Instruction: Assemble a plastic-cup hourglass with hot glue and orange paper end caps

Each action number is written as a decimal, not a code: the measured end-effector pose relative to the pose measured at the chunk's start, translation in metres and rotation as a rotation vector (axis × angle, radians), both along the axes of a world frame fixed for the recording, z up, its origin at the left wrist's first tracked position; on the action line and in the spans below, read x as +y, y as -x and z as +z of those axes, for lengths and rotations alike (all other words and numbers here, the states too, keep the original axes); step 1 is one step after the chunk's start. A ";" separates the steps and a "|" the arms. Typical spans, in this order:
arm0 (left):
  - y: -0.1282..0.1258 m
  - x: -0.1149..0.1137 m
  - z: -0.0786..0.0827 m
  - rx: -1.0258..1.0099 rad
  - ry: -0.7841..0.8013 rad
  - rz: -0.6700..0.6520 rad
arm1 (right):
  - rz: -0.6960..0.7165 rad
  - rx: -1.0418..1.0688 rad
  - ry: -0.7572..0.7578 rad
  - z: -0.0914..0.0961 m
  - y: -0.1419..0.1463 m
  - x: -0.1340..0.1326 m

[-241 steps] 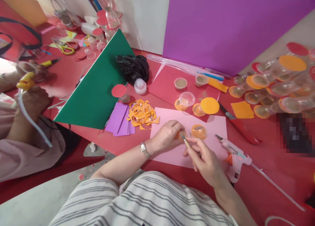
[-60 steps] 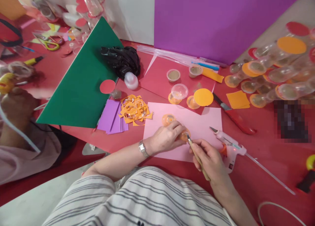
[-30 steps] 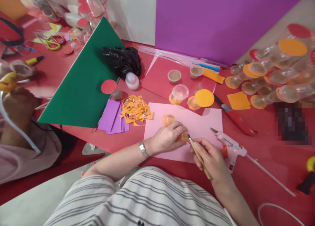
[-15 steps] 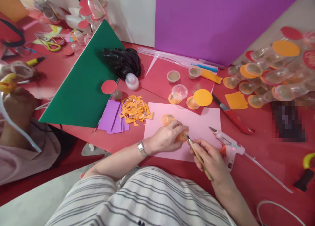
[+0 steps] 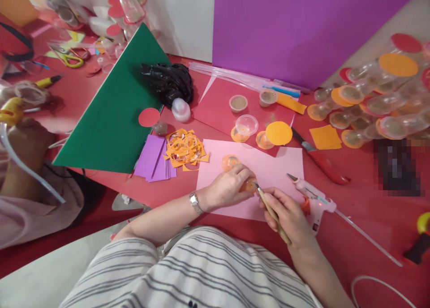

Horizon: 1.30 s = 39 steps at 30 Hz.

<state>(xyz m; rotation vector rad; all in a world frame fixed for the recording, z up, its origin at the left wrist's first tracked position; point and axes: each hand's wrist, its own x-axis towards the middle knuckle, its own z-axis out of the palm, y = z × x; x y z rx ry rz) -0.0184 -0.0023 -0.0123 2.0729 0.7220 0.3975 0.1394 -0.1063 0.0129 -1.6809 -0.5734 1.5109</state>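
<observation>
My left hand (image 5: 231, 186) is closed around a small clear plastic cup with an orange bottom (image 5: 249, 185), low over a pink sheet (image 5: 272, 162). In my right hand (image 5: 284, 211) is a wooden-handled craft knife (image 5: 273, 212), its metal tip at the edge of that cup. Just above my left hand, a second orange-bottomed piece (image 5: 230, 162) lies on the sheet. A pale pink hot glue gun (image 5: 314, 194) with a clear glue stick in its back lies right of my right hand. My fingers partly cover the held cup.
Orange paper scraps (image 5: 186, 147) and purple cards (image 5: 151, 160) lie on the left by a green board (image 5: 110, 120). Behind are small sand-filled cups (image 5: 238, 103). A red-handled cutter (image 5: 327, 164) and stacked plastic-cup shapes (image 5: 372, 106) stand right. Another person's hand (image 5: 28, 142) is at far left.
Both hands stay almost in place, with the knife tip still at the cup's edge. The view has shifted very slightly.
</observation>
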 end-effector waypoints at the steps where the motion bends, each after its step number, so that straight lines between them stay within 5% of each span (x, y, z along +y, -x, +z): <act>1: 0.000 0.000 0.000 -0.001 0.000 0.000 | -0.009 0.002 0.001 0.000 0.000 0.001; 32: 0.014 0.011 0.008 -0.114 -0.099 0.061 | 0.056 -0.006 -0.082 0.010 0.011 0.004; 35: 0.025 0.017 0.019 -0.089 -0.259 0.150 | 0.044 0.004 -0.079 0.007 0.010 0.002; 39: 0.056 0.034 0.041 0.032 -0.554 0.491 | 0.007 -0.008 -0.087 0.006 0.006 -0.001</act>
